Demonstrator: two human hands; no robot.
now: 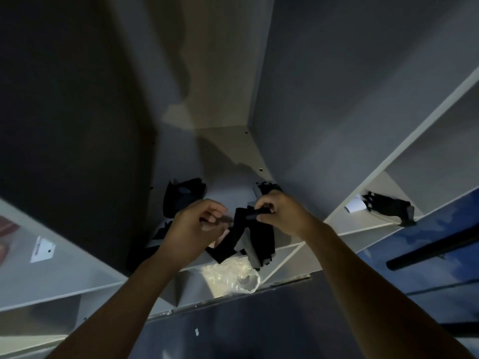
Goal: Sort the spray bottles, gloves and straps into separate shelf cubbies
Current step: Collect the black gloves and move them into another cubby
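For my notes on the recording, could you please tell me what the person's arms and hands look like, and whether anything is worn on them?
Both forearms are bare as far as the frame shows: no sleeves in view. The left hand and right hand wear no gloves, and I see no watch, ring or bracelet, though the dim light could hide small items.

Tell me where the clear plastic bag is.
Head view, low centre: the clear plastic bag lies in the cubby below the black strap both hands hold.
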